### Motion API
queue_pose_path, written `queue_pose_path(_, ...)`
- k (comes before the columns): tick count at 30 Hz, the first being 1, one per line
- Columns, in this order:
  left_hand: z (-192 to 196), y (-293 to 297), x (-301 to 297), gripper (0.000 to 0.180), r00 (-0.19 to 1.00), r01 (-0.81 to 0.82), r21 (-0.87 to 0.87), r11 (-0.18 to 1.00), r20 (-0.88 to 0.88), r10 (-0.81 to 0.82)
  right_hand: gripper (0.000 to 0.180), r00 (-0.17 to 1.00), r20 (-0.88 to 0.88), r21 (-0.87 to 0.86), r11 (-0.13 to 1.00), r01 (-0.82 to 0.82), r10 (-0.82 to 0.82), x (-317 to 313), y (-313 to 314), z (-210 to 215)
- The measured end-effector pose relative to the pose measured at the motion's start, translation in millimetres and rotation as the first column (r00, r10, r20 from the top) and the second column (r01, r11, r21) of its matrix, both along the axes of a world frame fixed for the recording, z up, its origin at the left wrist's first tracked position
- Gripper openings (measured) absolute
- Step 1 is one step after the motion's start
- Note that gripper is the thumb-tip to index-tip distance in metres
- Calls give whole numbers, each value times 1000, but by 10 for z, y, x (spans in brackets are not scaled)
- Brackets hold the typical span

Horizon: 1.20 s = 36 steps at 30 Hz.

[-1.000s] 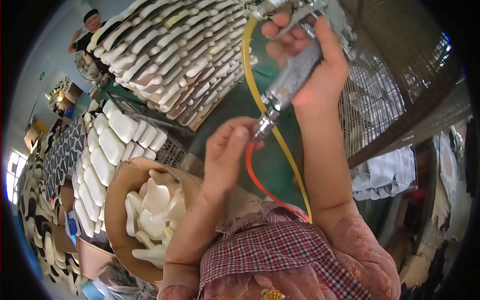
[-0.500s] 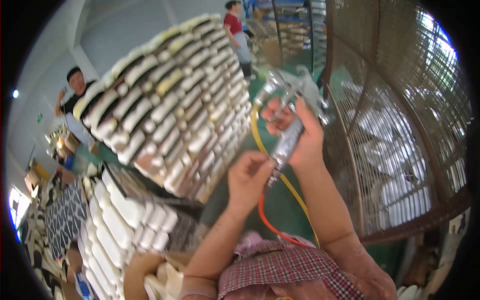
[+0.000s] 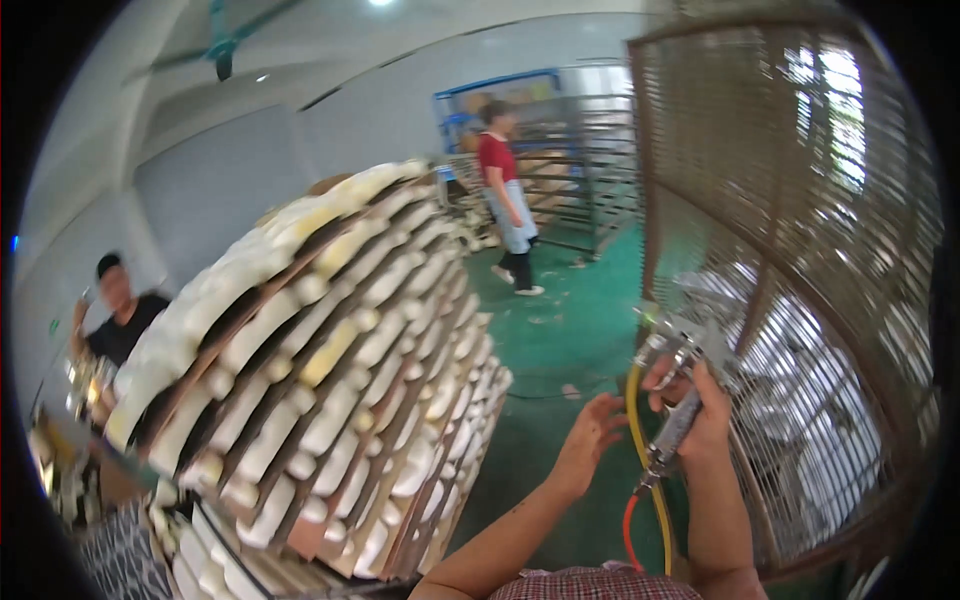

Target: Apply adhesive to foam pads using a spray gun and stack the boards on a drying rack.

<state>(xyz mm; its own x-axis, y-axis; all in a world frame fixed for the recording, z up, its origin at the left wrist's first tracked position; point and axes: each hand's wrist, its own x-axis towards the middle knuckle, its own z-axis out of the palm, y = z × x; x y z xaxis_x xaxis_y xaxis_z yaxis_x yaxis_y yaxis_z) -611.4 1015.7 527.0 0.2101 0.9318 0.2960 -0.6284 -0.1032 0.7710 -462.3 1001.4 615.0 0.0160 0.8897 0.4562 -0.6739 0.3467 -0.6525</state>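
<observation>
R hand (image 3: 700,415) grips spray gun (image 3: 680,385); L hand (image 3: 590,440) near.

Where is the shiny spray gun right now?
In the head view, the spray gun is lower right, gripped in the right hand, beside the wire mesh screen, with the left hand open just left.

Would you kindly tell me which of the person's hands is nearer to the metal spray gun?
Right. The right hand is wrapped around the metal spray gun, gripping its handle. The left hand hangs open just to the gun's left, apart from it.
</observation>
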Motion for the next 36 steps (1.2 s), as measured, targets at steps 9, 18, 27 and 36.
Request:
queue_pose_path(9, -372, 499, 978, 17, 3, 936, -312, 164, -456, -890, 31, 854, -112, 387, 769, 509, -509, 877, 94, 1225)
queue_pose_path(18, -2275, 494, 2230, 13, -514, 853, -349, -388, -686, -515, 14, 27, -339, 586, -189, 788, -940, 992, -1493, 1783)
queue_pose_path(27, -2984, -459, 3199, 13, -331, 623, -77, -778, -927, -174, 16, -684, -66, 252, -676, 693, -726, -348, -2087, 1792)
queue_pose_path(36, -221, -3013, 1563, 38, -808, 540, -118, -833, -352, -473, 19, -955, 296, 142, -988, 65, -21, -1744, -1067, 1880)
